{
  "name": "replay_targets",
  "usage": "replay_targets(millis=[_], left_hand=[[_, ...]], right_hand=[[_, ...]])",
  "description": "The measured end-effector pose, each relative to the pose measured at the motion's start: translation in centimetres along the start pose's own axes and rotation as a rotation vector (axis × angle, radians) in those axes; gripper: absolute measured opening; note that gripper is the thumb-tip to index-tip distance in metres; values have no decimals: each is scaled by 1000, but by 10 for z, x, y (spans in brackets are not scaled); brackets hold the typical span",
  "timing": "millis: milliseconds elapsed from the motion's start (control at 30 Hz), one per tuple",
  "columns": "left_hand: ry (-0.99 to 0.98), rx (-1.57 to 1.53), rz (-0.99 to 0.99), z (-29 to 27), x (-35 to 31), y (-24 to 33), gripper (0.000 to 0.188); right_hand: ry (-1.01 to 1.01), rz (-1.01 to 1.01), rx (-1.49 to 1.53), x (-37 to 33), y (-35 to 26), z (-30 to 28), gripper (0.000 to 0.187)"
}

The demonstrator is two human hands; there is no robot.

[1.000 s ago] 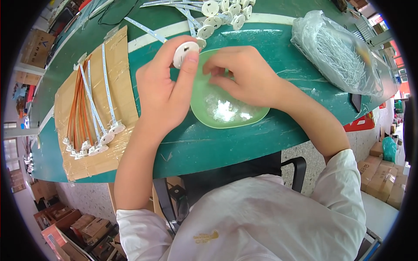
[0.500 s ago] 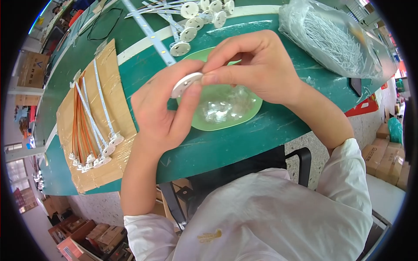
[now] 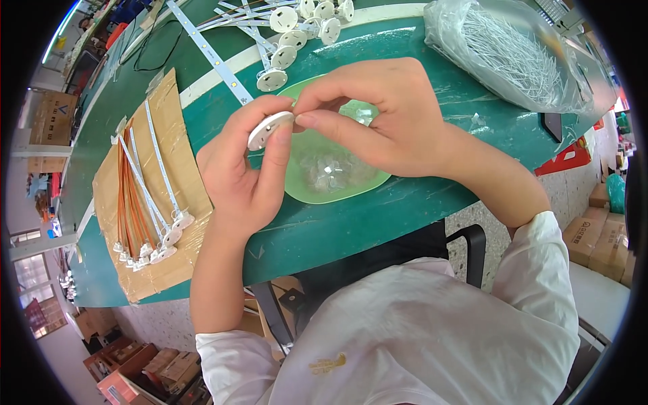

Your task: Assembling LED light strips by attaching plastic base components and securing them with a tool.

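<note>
A white round disc [image 3: 271, 129] with small holes is pinched between the thumb and fingers of my left hand [image 3: 236, 165]. From behind that hand a white LED strip [image 3: 214, 59] runs up and to the left; the hand hides whether it joins the disc. My right hand [image 3: 385, 118] has its thumb and forefinger pressed together at the disc's right edge. Whatever lies between those fingertips is too small to make out. Below both hands sits a light green bowl [image 3: 351, 192] holding small clear pieces [image 3: 329, 170].
Several LED strips with white discs [image 3: 284, 57] lie at the back. On the left, cardboard [image 3: 196, 196] carries more strips and orange wires [image 3: 128, 196]. A clear bag of thin white wires [image 3: 506, 61] and a dark phone-like object [image 3: 552, 126] are at the right of the green table [image 3: 378, 226].
Both hands have shifted slightly left with the disc and its nearby strip. My right fingers stay pinched close to the disc's edge, and more of the bowl's contents is shaded.
</note>
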State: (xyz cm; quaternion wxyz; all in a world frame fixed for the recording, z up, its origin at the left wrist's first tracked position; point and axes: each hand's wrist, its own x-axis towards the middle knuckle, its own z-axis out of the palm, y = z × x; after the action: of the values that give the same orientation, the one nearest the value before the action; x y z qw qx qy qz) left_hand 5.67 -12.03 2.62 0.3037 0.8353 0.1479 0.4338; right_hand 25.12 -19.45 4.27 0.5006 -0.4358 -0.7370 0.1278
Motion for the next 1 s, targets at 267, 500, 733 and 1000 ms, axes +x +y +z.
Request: replay_targets(millis=[267, 500, 733, 1000], left_hand=[[48, -123, 28, 4, 1, -5, 20], [2, -71, 114, 3, 0, -9, 38], [-36, -106, 51, 13, 3, -3, 54], [-25, 3, 114, 12, 1, -8, 50]], right_hand=[[62, 17, 35, -1, 0, 4, 7], [181, -169, -139, -1, -1, 6, 10], [263, -237, -247, -4, 5, 8, 13], [306, -311, -310, -3, 5, 10, 16]])
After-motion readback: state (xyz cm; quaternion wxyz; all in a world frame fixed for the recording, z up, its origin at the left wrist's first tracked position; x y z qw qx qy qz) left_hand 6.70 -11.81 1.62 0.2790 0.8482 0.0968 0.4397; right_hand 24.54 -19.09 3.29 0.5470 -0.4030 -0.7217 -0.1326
